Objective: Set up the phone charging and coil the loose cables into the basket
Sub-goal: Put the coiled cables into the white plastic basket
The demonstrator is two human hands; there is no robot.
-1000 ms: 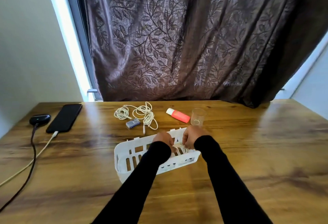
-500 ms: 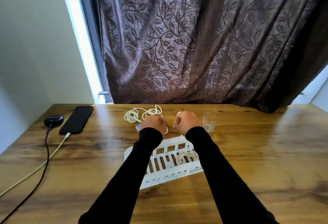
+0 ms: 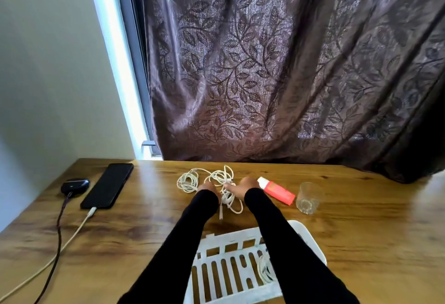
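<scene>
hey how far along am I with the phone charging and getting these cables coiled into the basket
Done: the phone lies with a cable plugged into its near end, and one coiled cable sits in the white basket. In hand: the left hand and right hand are at the tangled white cables; the grip is unclear. Left: coiling that tangle and the smaller loop beside it, then basketing both.

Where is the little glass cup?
The glass cup stands on the table, right of the hands, beside the red-and-white tube.
</scene>
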